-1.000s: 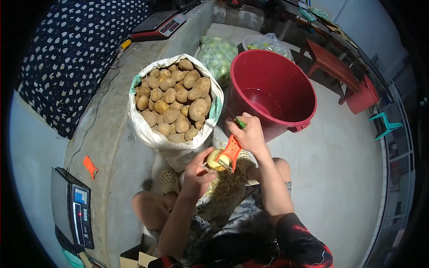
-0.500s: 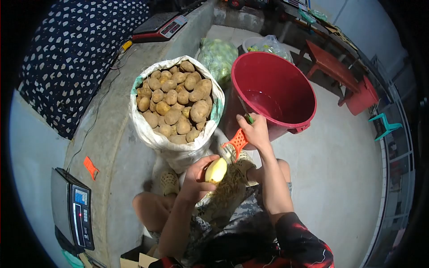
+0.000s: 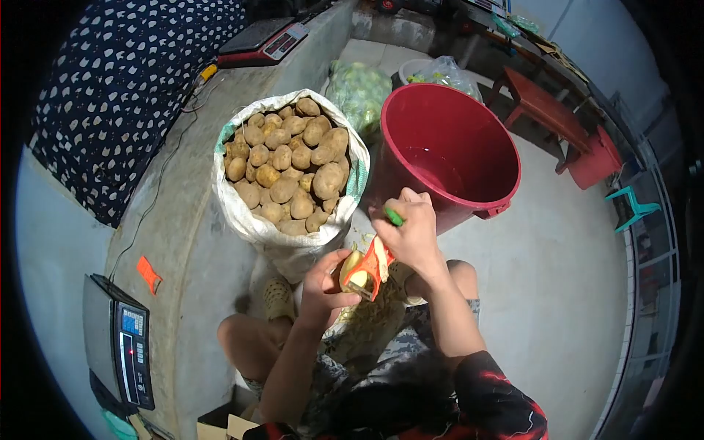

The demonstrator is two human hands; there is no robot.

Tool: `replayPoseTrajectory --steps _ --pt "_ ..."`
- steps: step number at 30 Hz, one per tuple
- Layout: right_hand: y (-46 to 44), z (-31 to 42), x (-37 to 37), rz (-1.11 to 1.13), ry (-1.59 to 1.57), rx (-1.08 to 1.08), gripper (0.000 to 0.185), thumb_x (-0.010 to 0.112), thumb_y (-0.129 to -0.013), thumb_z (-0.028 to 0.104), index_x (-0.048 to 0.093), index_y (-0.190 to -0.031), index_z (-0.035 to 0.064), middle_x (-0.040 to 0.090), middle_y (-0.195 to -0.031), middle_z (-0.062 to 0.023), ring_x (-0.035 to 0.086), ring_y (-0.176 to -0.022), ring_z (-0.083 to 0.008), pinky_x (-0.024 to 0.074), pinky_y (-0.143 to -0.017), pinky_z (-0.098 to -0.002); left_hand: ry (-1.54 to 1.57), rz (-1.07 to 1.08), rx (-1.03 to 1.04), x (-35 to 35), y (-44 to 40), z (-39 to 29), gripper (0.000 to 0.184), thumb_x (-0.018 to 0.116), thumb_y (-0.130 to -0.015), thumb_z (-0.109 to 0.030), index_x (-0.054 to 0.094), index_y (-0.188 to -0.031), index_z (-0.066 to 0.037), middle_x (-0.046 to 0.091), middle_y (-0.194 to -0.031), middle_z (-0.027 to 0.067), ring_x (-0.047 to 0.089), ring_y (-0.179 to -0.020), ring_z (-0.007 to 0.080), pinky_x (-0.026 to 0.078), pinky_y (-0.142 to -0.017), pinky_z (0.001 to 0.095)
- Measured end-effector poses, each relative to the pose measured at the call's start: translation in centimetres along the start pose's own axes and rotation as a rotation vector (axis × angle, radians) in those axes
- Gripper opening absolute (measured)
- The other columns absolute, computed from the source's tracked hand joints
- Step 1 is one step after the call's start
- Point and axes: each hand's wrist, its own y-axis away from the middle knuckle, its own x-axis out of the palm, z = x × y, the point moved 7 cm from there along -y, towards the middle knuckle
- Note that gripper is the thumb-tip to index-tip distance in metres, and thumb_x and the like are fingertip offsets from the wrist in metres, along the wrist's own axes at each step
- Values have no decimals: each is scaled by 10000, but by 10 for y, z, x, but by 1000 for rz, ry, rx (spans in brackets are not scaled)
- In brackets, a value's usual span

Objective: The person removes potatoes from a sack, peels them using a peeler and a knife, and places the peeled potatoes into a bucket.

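Observation:
My left hand (image 3: 323, 286) is wrapped round a mostly peeled, pale yellow potato (image 3: 350, 262) held low between my knees. In my right hand (image 3: 411, 231) is an orange peeler (image 3: 375, 271), with a green piece of its handle (image 3: 394, 216) showing at the fist. The peeler's blade end lies against the near end of the potato, and a pale strip of peel hangs on its orange frame. Below, peelings (image 3: 367, 323) are scattered between my legs. A white sack (image 3: 257, 238) full of unpeeled brown potatoes (image 3: 282, 158) stands ahead of my left hand.
A large red tub (image 3: 396, 176) with a little water stands ahead of my right hand. A bag of green produce (image 3: 359, 92) lies behind the sack. On the ledge at left are a second orange peeler (image 3: 149, 275), a digital scale (image 3: 132, 345) and a red scale (image 3: 264, 44).
My right hand has brought the peeler down and left onto the potato. A peel strip now shows on the peeler. My left hand stays nearly in place.

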Motion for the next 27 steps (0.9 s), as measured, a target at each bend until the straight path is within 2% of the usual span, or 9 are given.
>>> replayPoseTrajectory --steps 4,6,11,14,16,21,24,25,27 --pt "3 -60 16 1 -24 282 334 707 -791 245 594 -645 -32 475 -579 -171 479 -528 -346 357 -519 -453 48 191 0 1 -2 5 886 854 -577 -41 437 -1353 62 575 -1261 106 574 -1161 190 452 -1011 325" --pt "13 -77 25 81 -363 548 338 700 -800 242 593 -645 -38 460 -566 -169 462 -519 -344 354 -522 -453 168 202 2 1 -1 5 914 866 -594 -87 418 -1375 70 559 -1289 112 555 -1189 188 432 -1032 323" --pt "1 -7 0 -19 -1 46 317 687 -803 240 619 -646 -26 476 -589 -190 487 -532 -366 366 -529 -459 37 121 36 9 -1 -2 1009 897 -637 -260 361 -1414 95 517 -1344 127 487 -1270 212 334 -1122 353" --pt "6 -57 19 -4 -22 234 338 688 -817 259 618 -645 -24 481 -591 -182 498 -524 -350 376 -524 -445 59 181 21 6 0 4 1026 892 -640 -274 346 -1424 101 507 -1354 123 484 -1273 218 325 -1129 355" --pt "10 -75 28 79 -277 569 368 686 -836 270 605 -640 -31 468 -575 -170 495 -511 -322 384 -517 -425 95 233 10 11 0 0 1020 883 -642 -268 342 -1424 104 505 -1357 122 484 -1273 222 324 -1130 357" --pt "2 -4 6 6 -48 30 379 688 -839 283 592 -650 -30 443 -553 -174 466 -535 -352 351 -521 -458 41 97 23 8 -1 0 1024 900 -602 -274 377 -1410 75 523 -1332 112 515 -1246 220 390 -1081 348" --pt "7 -47 17 -78 -39 110 381 683 -843 284 591 -658 -36 455 -562 -184 465 -542 -375 358 -528 -467 73 184 36 5 -1 1 1015 897 -619 -288 374 -1412 70 512 -1349 104 513 -1247 215 389 -1080 351" --pt "12 -72 26 -26 -127 315 381 682 -844 285 591 -660 -36 464 -570 -188 468 -541 -375 359 -529 -464 32 229 46 3 1 1 1066 889 -662 -424 346 -1418 95 516 -1340 123 489 -1269 214 350 -1117 370" --pt "20 -81 34 64 -312 594 388 682 -847 286 588 -662 -42 487 -589 -193 475 -540 -378 360 -529 -454 41 219 49 8 0 0 1073 885 -665 -436 341 -1423 94 514 -1344 123 486 -1273 214 350 -1115 369"
